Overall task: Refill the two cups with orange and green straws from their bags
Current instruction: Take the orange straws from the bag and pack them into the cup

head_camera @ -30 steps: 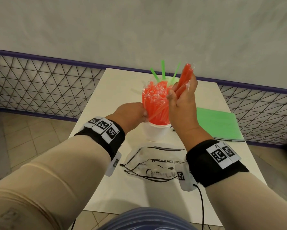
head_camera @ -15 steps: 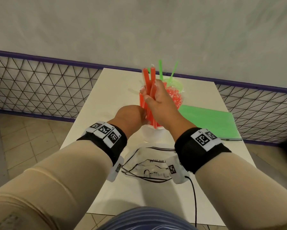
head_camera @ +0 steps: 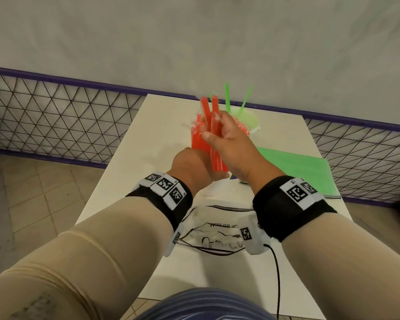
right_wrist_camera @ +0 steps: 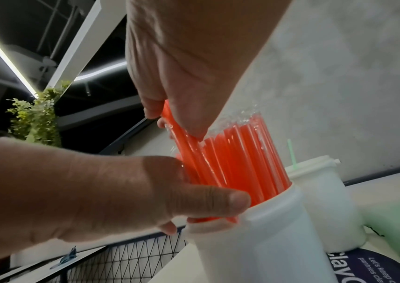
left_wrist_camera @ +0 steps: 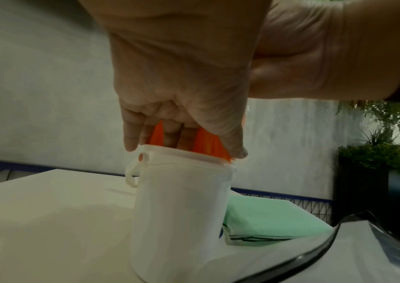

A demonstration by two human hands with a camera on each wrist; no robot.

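Translucent orange straws (right_wrist_camera: 240, 162), glossy and tube-shaped in crinkly clear wrappers, stand packed upright in a smooth white plastic cup (right_wrist_camera: 264, 245) on the pale matte worktop (head_camera: 129, 144). At the cup's rim the left hand (head_camera: 189, 168) has its fingers (left_wrist_camera: 167, 134) curled down among the straws and its thumb laid across the bundle, gripping it just above the rim. From above, the right hand (head_camera: 231, 144) pinches a few of the same orange straws between thumb and curled fingers; their tops stick up past the knuckles, tilted slightly away from the rest. Just behind and touching this cup stands a second white cup (right_wrist_camera: 325, 206) with a lidded rim, holding a few thin green straws (head_camera: 228, 98) that splay outward. Right of the cups lies a flat green bag (head_camera: 293, 167), smooth and matte. Nearer the person, a limp clear bag (head_camera: 217, 236) with dark edging and printed lettering lies crumpled on the worktop. Both wrists wear black bands (head_camera: 164, 202) carrying white coded tags, over beige sleeves (head_camera: 78, 262).
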